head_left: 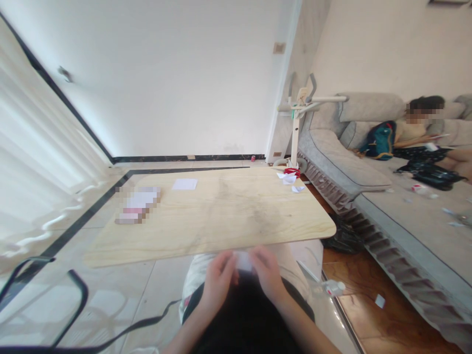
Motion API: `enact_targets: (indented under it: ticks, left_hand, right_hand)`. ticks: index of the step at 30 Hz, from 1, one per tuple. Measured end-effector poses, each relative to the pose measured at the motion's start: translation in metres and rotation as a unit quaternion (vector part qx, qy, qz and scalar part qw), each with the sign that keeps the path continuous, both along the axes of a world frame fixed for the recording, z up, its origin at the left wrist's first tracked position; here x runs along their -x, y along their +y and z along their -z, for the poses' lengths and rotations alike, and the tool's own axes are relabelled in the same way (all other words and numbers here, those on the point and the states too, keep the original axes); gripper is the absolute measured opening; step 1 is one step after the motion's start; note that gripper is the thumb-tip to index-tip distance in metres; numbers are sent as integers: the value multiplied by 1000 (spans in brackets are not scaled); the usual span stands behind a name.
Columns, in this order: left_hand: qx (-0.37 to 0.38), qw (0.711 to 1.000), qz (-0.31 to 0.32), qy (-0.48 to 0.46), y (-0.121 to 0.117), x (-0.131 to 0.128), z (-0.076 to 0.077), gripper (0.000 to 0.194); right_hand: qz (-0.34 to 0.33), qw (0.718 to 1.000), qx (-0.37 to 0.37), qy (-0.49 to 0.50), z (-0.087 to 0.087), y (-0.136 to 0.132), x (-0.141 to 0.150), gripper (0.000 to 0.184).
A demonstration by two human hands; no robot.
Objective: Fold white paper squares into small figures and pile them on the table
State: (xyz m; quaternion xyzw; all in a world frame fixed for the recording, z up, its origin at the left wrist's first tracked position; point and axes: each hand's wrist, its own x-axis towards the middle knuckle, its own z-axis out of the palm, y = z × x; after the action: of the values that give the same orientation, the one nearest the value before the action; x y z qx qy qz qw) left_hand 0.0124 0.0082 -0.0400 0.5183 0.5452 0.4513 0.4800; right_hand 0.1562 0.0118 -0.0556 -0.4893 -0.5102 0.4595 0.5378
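Observation:
A small piece of white paper (244, 261) is held between my two hands, just below the table's near edge and above my lap. My left hand (222, 269) grips its left side with the fingers closed. On the right side, my right hand (263, 265) pinches it the same way. The wooden table (206, 216) lies in front of me. A white sheet of paper (185, 184) rests flat near its far edge. Folded paper pieces (287, 178) sit at the far right corner beside a red object (292, 172) I cannot make out.
A blurred-out item (140, 204) lies at the table's left. To the right are a grey sofa (372, 172) with a seated person, an exercise machine (296, 123), a black bag (342, 236) and a plastic bottle (334, 288). A black metal frame (79, 290) stands at lower left.

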Motion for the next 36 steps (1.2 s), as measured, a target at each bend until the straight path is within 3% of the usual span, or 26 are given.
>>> enact_targets:
  ticks: [6, 9, 18, 27, 36]
  left_hand:
    - [-1, 998, -63, -15, 1, 3, 2, 28]
    - [5, 996, -84, -37, 2, 2, 2, 28]
    - [0, 998, -43, -47, 1, 3, -5, 35]
    - [2, 998, -52, -34, 4, 4, 1, 33]
    - [14, 999, 12, -42, 0, 0, 2, 34]
  right_hand:
    - [-87, 995, 30, -47, -3, 0, 0, 26]
    - [-98, 994, 25, -48, -4, -2, 1, 30]
    - [-64, 997, 9, -34, -3, -2, 1, 31]
    - [-195, 978, 13, -73, -9, -7, 3, 18]
    - [-97, 995, -2, -16, -5, -3, 2, 28]
